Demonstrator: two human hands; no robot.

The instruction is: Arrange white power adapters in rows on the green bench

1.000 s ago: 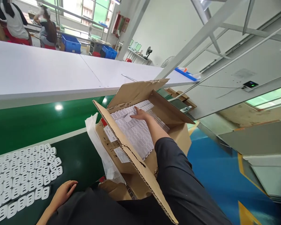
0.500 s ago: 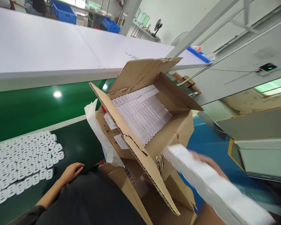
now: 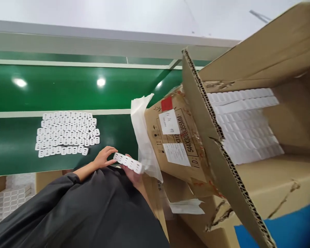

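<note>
A short row of small white plastic parts [image 3: 128, 162] is held close to my body at the near edge of the green belt [image 3: 67, 89]. My right hand [image 3: 133, 175] supports the row from below, fingers closed under it. My left hand [image 3: 104, 157] touches the row's left end with curled fingers. To the left, many of the same white parts [image 3: 67, 132] lie in a flat cluster on the belt. An open cardboard box [image 3: 222, 144] at the right holds tightly packed rows of white parts [image 3: 248, 124].
A white plastic bag [image 3: 144, 134] hangs beside the box's labelled side. Another box with white parts [image 3: 11, 198] sits low at the left. A white shelf edge [image 3: 93, 38] runs above the belt. Blue floor [image 3: 286, 227] shows at the bottom right.
My right hand left the box with a row of white parts and brought it in front of my body. My left hand rose from the belt edge to the row. The view swung left and down.
</note>
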